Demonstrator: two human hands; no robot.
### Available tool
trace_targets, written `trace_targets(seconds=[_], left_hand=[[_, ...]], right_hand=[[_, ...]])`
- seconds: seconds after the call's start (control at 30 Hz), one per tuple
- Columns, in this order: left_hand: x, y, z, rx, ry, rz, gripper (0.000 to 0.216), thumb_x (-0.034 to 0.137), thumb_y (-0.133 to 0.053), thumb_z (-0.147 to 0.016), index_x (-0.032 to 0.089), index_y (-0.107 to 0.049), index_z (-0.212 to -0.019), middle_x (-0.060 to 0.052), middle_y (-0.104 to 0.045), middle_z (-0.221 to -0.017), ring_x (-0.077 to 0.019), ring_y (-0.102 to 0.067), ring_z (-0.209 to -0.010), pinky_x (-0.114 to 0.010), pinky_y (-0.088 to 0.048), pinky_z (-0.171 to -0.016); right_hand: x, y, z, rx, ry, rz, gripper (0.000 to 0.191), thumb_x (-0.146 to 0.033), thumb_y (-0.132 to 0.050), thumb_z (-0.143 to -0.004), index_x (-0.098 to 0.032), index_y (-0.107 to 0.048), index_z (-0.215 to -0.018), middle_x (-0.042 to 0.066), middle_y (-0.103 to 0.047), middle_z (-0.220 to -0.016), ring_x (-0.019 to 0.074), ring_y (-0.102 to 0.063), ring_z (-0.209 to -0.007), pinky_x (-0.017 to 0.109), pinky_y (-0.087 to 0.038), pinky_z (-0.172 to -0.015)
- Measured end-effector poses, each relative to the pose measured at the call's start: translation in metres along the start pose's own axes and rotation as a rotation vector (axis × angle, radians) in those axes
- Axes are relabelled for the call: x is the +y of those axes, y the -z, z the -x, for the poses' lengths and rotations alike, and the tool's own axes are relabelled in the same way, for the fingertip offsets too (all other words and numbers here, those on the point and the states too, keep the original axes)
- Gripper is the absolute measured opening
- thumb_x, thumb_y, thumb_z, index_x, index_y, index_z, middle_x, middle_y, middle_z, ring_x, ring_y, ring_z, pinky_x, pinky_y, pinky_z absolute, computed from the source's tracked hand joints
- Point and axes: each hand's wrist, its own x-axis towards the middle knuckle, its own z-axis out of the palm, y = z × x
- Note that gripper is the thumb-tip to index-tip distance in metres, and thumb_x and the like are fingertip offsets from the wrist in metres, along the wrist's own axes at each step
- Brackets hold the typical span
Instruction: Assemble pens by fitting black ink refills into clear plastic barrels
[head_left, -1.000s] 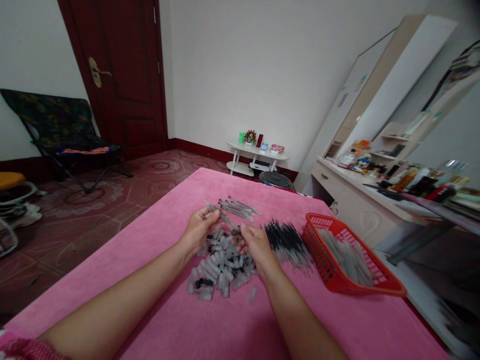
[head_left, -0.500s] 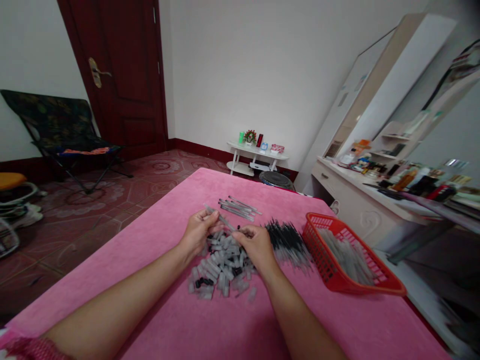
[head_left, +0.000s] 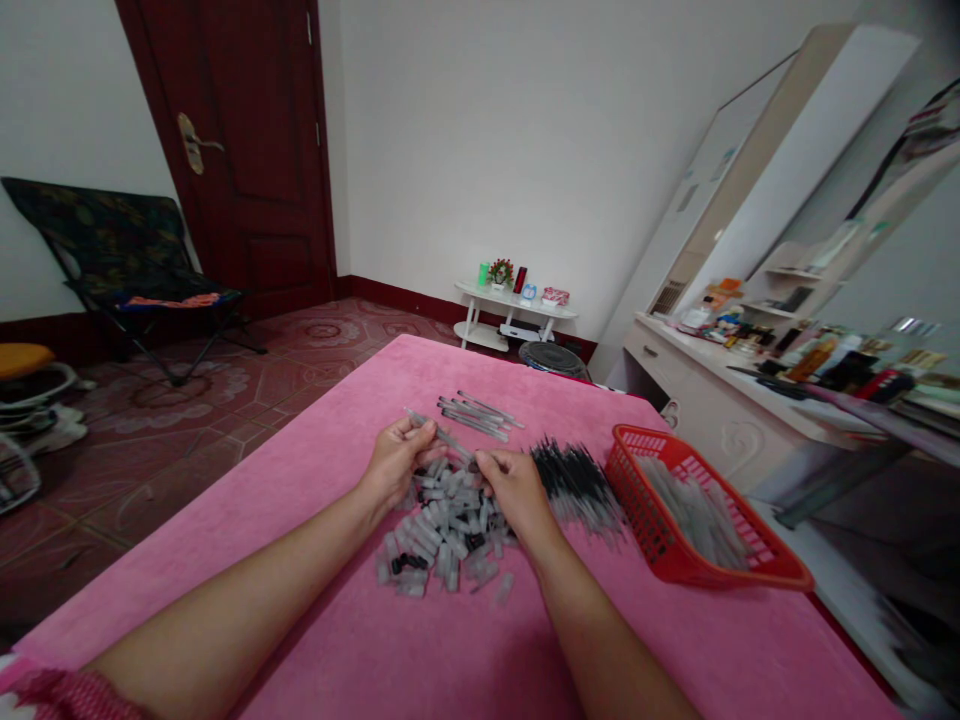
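Note:
My left hand [head_left: 399,455] is closed around a slim translucent pen [head_left: 452,443], which slants down to the right above a heap of clear pen caps [head_left: 442,525]. My right hand [head_left: 514,480] is closed too, its thumb and forefinger pinching at the pen's lower right end; a small dark part shows by the fingertips. Beyond the hands lies a small group of pens with dark ends [head_left: 480,415]. Right of my right hand is a bundle of thin refills with black upper parts [head_left: 574,485]. Short black pieces are mixed among the caps.
A red plastic basket [head_left: 649,530] holding clear pen barrels [head_left: 697,510] stands at the table's right side. Pink cloth [head_left: 360,630] covers the table. A dressing table [head_left: 720,380] with bottles is beyond on the right, and a folding chair [head_left: 142,250] is at far left.
My right hand has shifted slightly right along the pen to its end, and its fingers have drawn closer together. My left hand stays nearly in place, still holding the pen.

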Motion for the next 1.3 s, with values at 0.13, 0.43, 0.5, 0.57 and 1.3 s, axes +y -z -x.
trace_targets(seconds=[0.13,0.43,0.5,0.57,1.3], left_hand=[[-0.001,0.0,0.001,-0.016,-0.001,-0.021,0.031,0.029,-0.081,-0.06,0.012,-0.06,-0.075,-0.004,-0.068,-0.072,-0.0117,-0.065,-0.06,-0.021,-0.056,-0.059],[-0.001,0.001,0.001,-0.015,-0.001,-0.019,0.035,0.032,-0.083,-0.057,0.011,-0.06,-0.074,-0.002,-0.067,-0.069,-0.0107,-0.064,-0.058,-0.021,-0.056,-0.059],[-0.001,0.001,0.001,-0.011,-0.002,-0.019,0.035,0.031,-0.083,-0.057,0.011,-0.06,-0.074,-0.002,-0.066,-0.068,-0.0104,-0.064,-0.057,-0.021,-0.056,-0.058],[0.0,0.0,0.001,0.002,-0.002,-0.017,0.034,0.03,-0.083,-0.057,0.011,-0.06,-0.074,-0.001,-0.065,-0.067,-0.0099,-0.063,-0.057,-0.02,-0.055,-0.057],[-0.003,-0.004,0.005,-0.003,0.016,-0.027,0.034,0.031,-0.083,-0.056,0.012,-0.061,-0.073,0.0,-0.065,-0.064,-0.0108,-0.063,-0.055,-0.022,-0.055,-0.056]], right_hand=[[0.002,0.0,-0.001,0.039,0.032,-0.028,0.016,-0.031,-0.063,-0.071,-0.015,-0.066,-0.068,0.002,-0.064,-0.062,0.0146,-0.056,-0.057,0.023,-0.04,-0.054],[0.005,-0.001,-0.002,0.022,0.005,0.045,0.017,-0.031,-0.063,-0.07,-0.016,-0.065,-0.065,0.001,-0.062,-0.06,0.0143,-0.055,-0.056,0.023,-0.038,-0.053],[0.006,-0.001,-0.002,0.054,0.012,0.012,0.017,-0.028,-0.069,-0.063,-0.016,-0.066,-0.075,0.001,-0.066,-0.068,0.0147,-0.057,-0.061,0.023,-0.04,-0.056],[0.005,0.0,-0.002,0.046,0.026,0.015,0.019,-0.031,-0.068,-0.066,-0.016,-0.066,-0.077,0.001,-0.066,-0.07,0.0145,-0.057,-0.062,0.023,-0.04,-0.056],[0.003,0.016,-0.003,-0.059,0.028,0.194,0.015,-0.032,-0.069,-0.065,-0.017,-0.069,-0.064,0.0,-0.063,-0.057,0.0129,-0.053,-0.053,0.021,-0.033,-0.05]])
